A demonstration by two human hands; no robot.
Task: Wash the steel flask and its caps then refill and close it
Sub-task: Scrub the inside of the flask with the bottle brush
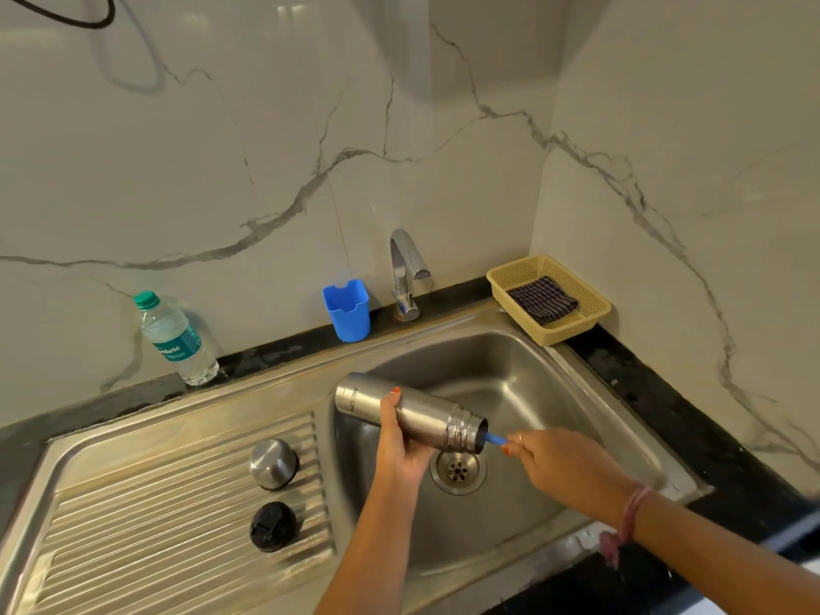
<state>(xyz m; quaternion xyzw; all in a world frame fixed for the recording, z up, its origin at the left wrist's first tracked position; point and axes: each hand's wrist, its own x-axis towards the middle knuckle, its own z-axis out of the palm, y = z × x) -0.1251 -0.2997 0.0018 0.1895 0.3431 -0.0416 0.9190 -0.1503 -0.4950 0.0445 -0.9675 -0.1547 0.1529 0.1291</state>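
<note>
Marble-veined walls back a stainless steel sink (523,383), over whose basin the left hand (401,441) clamps a cylindrical steel flask (412,415) lying sideways. Right hand (563,463) pinches a thin blue brush handle (494,438) entering the flask's mouth. On the drainboard sit a domed steel cap (272,463) and a black inner cap (272,526).
</note>
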